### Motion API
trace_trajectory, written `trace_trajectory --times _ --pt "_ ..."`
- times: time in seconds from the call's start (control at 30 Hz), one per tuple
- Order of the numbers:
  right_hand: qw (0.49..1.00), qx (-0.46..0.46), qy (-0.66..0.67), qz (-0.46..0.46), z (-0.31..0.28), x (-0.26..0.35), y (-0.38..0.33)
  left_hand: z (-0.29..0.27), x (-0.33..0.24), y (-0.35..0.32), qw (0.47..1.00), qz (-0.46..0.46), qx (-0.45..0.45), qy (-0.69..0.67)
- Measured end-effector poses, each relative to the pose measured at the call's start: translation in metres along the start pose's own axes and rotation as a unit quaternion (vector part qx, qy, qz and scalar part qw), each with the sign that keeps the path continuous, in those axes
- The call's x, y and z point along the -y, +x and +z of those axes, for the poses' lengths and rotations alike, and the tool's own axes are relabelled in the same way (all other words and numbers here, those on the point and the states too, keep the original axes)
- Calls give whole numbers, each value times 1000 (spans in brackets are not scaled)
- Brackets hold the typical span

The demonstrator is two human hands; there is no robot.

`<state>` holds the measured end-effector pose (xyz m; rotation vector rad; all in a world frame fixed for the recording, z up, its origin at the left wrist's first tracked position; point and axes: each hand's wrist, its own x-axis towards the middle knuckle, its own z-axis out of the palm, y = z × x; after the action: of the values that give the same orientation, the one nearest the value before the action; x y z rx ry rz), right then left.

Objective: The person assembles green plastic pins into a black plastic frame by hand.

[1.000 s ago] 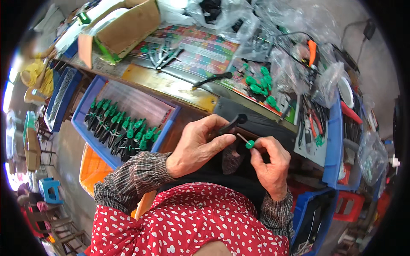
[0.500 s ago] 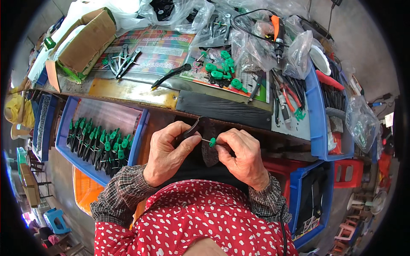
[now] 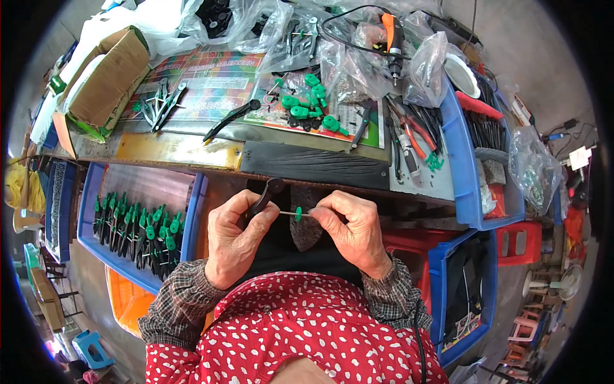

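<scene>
Both my hands are raised in front of the bench's near edge. My left hand is closed round a black curved handle piece whose round end sticks up past the fingers. From those fingertips a thin metal rod runs to the right. A small green disc-like piece sits about midway along it. Thumb and fingers of my right hand pinch the rod's right end. On the bench beyond lie several loose green plastic pieces and a similar black curved handle piece.
A blue bin of green-topped black tools stands at left. An open cardboard box, pliers, silver tools and an orange-black electric screwdriver lie on the bench. Another blue bin is at right.
My right fingers have shifted from the green piece to the rod's right end. More rod shows now, and the black piece's round end has come up into view.
</scene>
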<state>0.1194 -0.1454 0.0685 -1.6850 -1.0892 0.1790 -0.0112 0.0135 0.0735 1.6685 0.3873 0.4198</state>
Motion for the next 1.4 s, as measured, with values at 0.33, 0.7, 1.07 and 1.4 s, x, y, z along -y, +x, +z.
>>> trace_trajectory --times 0.33,0.7,1.07,1.4 --pt "993 34 86 78 1 -2 -5 4 9 -3 999 3 -23 -41" --pt "969 15 184 167 5 -7 -9 4 8 -1 999 -8 -27 -18" --pt "958 3 237 161 10 -5 -9 -1 7 -3 1000 5 -12 15" --pt "964 16 193 181 10 -6 -8 -2 9 -3 999 -9 -35 -1"
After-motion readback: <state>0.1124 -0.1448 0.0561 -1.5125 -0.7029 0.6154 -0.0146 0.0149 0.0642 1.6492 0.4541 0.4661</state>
